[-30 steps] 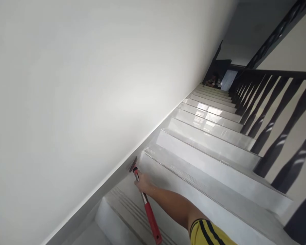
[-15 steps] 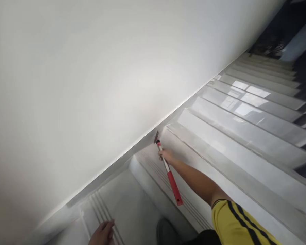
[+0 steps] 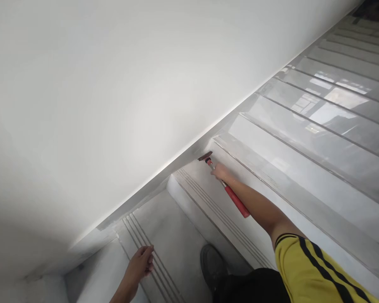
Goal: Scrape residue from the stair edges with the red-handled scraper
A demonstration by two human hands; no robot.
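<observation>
— While the scraper (image 3: 222, 183) has its blade pressed into the corner where the skirting (image 3: 164, 176) meets the stair riser, which step would you call this?
— Scraping residue off that joint, I'd judge. The right hand (image 3: 220, 171) is wrapped tight around the metal shaft just behind the blade, with the red grip trailing back along the forearm.
— And the left hand (image 3: 142, 263)?
— Well below the scraper, fingers loosely curled and resting on the grooved edge of the lower tread (image 3: 164, 227), holding nothing; it looks like a brace.
— What does the next stroke call for?
— Keeping the blade flat to the skirting and drawing it along the joint, I'd say, with light pressure so the wall (image 3: 113, 84) paint isn't gouged.
— Room to move?
— Tight leftward of the scraper: wall and skirting close it in. Rightward, the glossy steps (image 3: 318, 126) run open; a dark shoe (image 3: 213, 265) stands on the tread below it.
</observation>
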